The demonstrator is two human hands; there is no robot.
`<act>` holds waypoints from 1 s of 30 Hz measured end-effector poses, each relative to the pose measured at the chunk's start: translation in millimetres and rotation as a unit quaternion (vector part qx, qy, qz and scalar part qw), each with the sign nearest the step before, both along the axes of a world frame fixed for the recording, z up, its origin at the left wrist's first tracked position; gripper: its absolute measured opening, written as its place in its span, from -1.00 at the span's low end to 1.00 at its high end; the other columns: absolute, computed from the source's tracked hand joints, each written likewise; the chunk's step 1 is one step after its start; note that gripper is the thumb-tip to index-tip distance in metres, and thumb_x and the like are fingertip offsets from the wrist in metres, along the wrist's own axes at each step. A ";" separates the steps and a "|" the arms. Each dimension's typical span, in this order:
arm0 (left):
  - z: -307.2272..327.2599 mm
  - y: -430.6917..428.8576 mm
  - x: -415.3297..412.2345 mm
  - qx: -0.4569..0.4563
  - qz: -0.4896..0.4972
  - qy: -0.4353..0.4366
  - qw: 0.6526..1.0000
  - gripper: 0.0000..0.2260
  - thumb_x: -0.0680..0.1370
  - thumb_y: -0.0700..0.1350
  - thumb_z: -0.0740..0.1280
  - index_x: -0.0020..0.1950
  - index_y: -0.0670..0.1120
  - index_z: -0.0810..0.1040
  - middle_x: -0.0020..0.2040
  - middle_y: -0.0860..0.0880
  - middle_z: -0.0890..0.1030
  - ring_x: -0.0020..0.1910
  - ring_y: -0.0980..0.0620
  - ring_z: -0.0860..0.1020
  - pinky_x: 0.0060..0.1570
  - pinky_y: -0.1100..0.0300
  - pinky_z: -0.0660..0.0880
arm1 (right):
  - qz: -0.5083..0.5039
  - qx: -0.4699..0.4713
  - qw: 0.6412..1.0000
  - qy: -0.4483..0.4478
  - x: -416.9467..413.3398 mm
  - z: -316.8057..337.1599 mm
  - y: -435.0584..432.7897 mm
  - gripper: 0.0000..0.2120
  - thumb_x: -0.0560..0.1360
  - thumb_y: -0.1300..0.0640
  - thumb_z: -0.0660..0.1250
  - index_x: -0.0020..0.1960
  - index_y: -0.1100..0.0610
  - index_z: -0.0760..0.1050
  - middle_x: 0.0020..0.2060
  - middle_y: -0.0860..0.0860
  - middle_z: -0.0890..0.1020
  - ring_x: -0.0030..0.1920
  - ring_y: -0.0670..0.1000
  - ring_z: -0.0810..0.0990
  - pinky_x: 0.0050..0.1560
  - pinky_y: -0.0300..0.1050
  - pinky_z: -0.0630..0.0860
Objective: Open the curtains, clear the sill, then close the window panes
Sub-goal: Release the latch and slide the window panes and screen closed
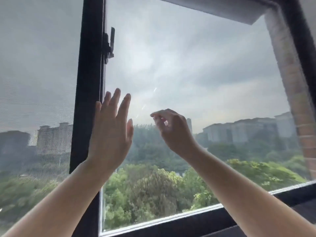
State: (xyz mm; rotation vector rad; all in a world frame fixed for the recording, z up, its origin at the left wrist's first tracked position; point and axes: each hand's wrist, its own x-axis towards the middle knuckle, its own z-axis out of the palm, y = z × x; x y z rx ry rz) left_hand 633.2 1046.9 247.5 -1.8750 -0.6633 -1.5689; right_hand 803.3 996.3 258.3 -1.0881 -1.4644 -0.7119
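A glass window pane [188, 69] fills the middle and right of the view, edged on the left by a black vertical frame post [89, 82] with a black latch handle [109, 45] high on it. My left hand [111, 132] is raised flat, fingers spread, its fingertips beside the post's edge at the pane. My right hand [172, 129] hovers just to its right with the fingers loosely curled and thumb and forefinger near each other, holding nothing. No curtain is in view.
A grey mesh screen [37, 74] covers the opening left of the post. The dark lower frame and sill [213, 218] run along the bottom right. A brick wall edge [297, 103] stands outside on the right. Trees and buildings lie beyond.
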 end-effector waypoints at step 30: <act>-137.0 -81.2 416.2 0.021 -0.091 0.261 0.961 -0.47 0.29 -0.19 0.55 0.25 -0.18 0.56 0.32 -0.20 0.51 0.39 -0.23 0.42 0.33 -0.26 0.36 | -0.339 -0.102 0.935 0.025 485.9 -170.7 -151.2 -0.79 0.52 0.27 0.28 0.11 0.16 0.59 0.17 0.04 0.58 0.22 0.06 0.51 0.23 -0.03 0.46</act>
